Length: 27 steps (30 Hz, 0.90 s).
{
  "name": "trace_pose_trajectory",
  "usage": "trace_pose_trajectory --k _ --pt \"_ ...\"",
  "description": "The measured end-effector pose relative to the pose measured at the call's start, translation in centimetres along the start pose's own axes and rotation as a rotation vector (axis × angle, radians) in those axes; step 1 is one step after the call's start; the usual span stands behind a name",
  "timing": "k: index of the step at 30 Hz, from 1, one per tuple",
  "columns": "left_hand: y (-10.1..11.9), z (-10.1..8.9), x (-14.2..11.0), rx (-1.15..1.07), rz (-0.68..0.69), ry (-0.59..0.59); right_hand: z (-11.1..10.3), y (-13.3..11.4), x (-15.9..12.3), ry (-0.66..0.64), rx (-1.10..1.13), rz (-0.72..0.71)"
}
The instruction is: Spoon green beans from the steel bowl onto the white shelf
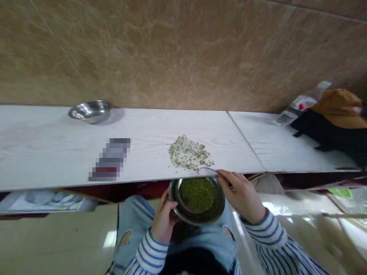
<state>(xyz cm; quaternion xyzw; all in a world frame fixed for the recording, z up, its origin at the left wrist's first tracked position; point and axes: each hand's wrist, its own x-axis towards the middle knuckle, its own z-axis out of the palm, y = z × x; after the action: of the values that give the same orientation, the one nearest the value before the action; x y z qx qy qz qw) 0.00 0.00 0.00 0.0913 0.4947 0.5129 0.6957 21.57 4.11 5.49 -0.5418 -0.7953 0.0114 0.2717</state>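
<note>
My left hand (166, 217) grips the rim of a metal bowl (175, 206), held just below the front edge of the white table. Small green beans (197, 194), like mung beans, lie inside it. In my right hand (242, 193) is a spoon (208, 169), its tip at the near side of a spread-out pile (189, 152) of white grains mixed with green beans. The pile lies directly on the tabletop. My right fingers are close to the bowl's right rim; whether they touch it I cannot tell.
An empty-looking metal bowl (90, 111) stands at the back left of the table (149, 122). A pixelated flat object (110, 158) lies in front of it. At the right are a plastic bottle (301, 105) and a black-and-brown bag (329, 126). A tiled wall (172, 53) rises behind.
</note>
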Motion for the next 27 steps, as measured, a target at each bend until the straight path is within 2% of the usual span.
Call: trace_pose_trajectory --k 27 --pt "0.07 0.18 -0.15 -0.03 0.021 0.01 0.31 -0.4 0.77 -0.024 0.025 -0.01"
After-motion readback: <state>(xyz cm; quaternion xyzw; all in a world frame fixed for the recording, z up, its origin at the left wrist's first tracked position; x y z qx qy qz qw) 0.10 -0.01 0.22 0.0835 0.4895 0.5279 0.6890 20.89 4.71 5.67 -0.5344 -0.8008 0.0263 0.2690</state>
